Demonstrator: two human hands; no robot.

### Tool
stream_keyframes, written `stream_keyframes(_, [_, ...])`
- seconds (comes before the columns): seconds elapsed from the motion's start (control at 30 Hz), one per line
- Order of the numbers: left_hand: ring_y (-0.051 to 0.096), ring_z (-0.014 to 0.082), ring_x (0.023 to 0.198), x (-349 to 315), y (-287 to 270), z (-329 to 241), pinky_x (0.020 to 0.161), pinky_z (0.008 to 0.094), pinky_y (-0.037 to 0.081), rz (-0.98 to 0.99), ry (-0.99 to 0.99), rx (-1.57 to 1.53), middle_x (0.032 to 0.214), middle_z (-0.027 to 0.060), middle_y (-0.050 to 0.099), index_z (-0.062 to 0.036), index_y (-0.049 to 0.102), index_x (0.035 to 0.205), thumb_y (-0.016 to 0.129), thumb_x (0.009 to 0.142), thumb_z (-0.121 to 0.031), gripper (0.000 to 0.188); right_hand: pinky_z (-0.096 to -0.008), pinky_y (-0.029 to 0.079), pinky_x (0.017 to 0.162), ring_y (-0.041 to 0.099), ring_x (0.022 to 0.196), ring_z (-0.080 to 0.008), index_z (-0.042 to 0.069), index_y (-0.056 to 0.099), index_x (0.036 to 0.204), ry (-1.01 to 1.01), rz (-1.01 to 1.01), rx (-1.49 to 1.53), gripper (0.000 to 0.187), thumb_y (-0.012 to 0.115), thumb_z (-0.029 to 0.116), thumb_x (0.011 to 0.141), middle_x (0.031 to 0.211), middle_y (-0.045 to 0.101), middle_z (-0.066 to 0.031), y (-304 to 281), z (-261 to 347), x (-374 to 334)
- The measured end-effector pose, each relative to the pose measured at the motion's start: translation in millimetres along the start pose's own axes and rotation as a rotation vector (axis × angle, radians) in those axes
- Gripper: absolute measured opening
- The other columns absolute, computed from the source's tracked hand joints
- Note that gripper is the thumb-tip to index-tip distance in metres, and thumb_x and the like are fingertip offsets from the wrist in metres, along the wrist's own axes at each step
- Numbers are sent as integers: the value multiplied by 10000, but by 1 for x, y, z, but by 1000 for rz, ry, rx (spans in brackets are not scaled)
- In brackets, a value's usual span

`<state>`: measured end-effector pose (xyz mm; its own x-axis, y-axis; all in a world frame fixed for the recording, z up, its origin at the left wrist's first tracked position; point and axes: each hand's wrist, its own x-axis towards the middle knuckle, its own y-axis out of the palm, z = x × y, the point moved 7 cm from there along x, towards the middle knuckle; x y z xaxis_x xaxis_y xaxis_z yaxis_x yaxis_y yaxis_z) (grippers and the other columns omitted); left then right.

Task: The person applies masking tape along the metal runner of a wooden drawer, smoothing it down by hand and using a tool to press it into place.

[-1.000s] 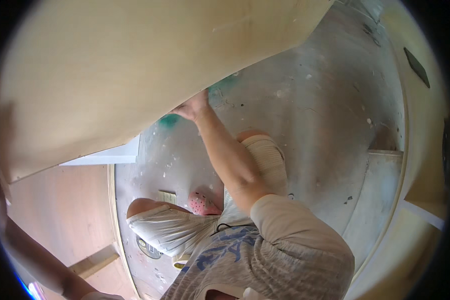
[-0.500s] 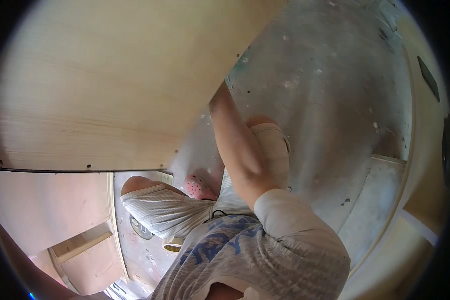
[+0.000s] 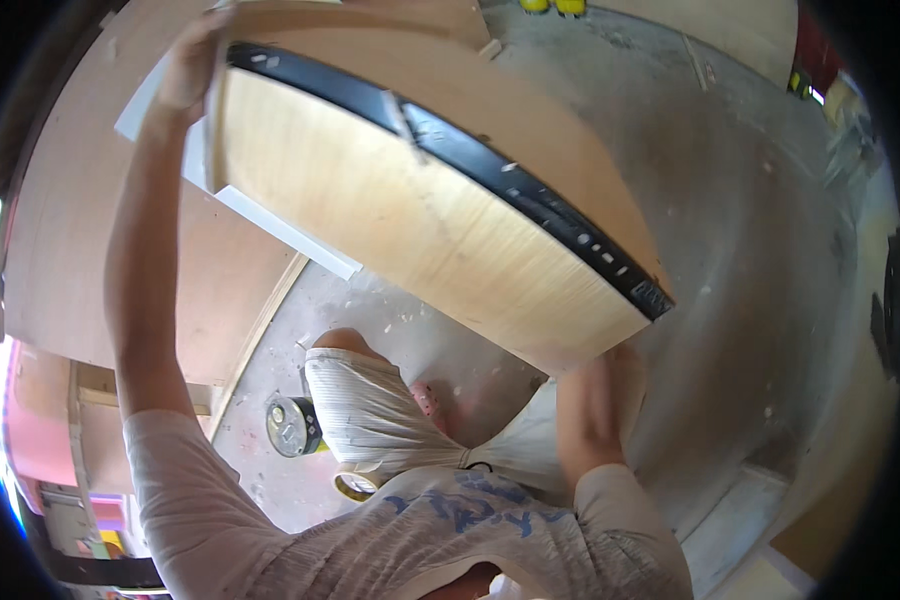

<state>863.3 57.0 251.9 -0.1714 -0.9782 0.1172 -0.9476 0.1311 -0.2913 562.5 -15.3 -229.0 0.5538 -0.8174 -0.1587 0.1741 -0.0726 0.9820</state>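
A large light plywood piece [image 3: 400, 225] is raised and tilted in front of me, sloping down to the right. Along its upper edge runs a black strip [image 3: 530, 185] with pale marks, and a brown wooden face shows beyond it. My left hand [image 3: 192, 70], slightly blurred, is closed round the piece's far left end. My right forearm [image 3: 588, 415] reaches to its lower right corner. The fingers of that hand are hidden behind the wood.
Plywood boards [image 3: 70, 250] stand on the left, with a white strip [image 3: 290, 232] beside them. A round can [image 3: 292, 427] and a tape roll [image 3: 354, 484] are on the grey floor by my knee. A pink clog [image 3: 425, 398] shows between my legs.
The plywood piece has swung from the upper left towards the middle and turned, so its black strip now shows. My left hand has come into view on its end.
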Motion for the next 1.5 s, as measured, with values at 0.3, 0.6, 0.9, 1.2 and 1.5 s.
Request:
stream_keyframes(0.3, [606, 219, 1081, 2, 54, 43, 960, 324, 447, -241, -148, 541, 1107, 187, 637, -43, 507, 1314, 527, 835, -469, 641, -456, 514, 816, 572, 910, -266, 61, 468, 1244, 24, -119, -68, 574, 414, 546, 942, 1139, 555, -109, -30, 32, -3])
stream_keyframes(0.6, [578, 239, 1035, -9, 37, 66, 935, 330, 430, -498, -261, 238, 1173, 178, 585, 58, 507, 1263, 525, 845, -323, 566, -375, 540, 703, 540, 708, -242, 26, 494, 1138, 120, 87, -106, 546, 419, 531, 943, 1072, 548, -135, -10, 54, -16])
stream_keyframes(0.9, [590, 176, 863, -34, 22, 113, 879, 309, 433, -699, -387, 367, 879, 87, 653, -33, 663, 986, 533, 878, -288, 305, -296, 432, 450, 584, 636, -300, -4, 504, 1155, -227, -430, -663, 584, 393, 524, 931, 938, 574, -181, 75, 94, -56])
stream_keyframes(1.2, [587, 225, 932, -68, -11, 146, 842, 324, 477, -720, -329, 332, 1020, 143, 598, -27, 549, 1168, 548, 859, -343, 441, -300, 503, 800, 616, 948, -184, -8, 563, 1230, -1395, -87, -1605, 352, 618, 73, 892, 1081, 643, -139, 315, 89, -148])
stream_keyframes(1.5, [501, 243, 1098, -68, 6, 151, 961, 351, 394, -689, -320, 103, 1167, 164, 547, -2, 486, 1252, 482, 903, -280, 447, -303, 474, 706, 582, 761, -180, 37, 668, 1073, -332, 473, -2559, 289, 706, 146, 808, 806, 632, -119, 390, -71, 18])
